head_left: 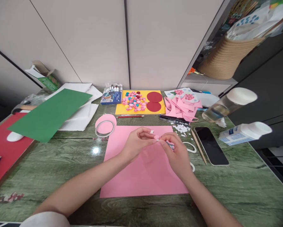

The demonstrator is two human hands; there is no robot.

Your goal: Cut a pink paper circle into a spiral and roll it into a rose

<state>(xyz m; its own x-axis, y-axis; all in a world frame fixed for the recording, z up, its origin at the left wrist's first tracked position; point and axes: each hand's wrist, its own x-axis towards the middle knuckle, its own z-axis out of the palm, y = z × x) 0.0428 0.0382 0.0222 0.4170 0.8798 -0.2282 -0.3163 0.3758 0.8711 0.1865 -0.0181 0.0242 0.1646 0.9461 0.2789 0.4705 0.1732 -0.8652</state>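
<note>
Above a pink sheet of paper [132,176], both my hands meet at a small round pink paper piece [157,137]. My left hand [139,142] pinches its left side between thumb and finger. A tiny white piece [152,131] sits by a fingertip of that hand. From the right, my right hand [176,149] grips the pink piece with thumb and forefinger, and something small and white shows at its lower edge. White-handled scissors [190,147] lie beneath my right hand, mostly covered by it.
A tape roll [105,128], pencil [130,116], yellow sheet [119,108] with pink, blue and yellow rounds, pink scraps [182,107], and white bits [181,128] surround the sheet. A phone [211,145], wooden stick [198,146], bottle [228,104] and white container [245,133] stand or lie right.
</note>
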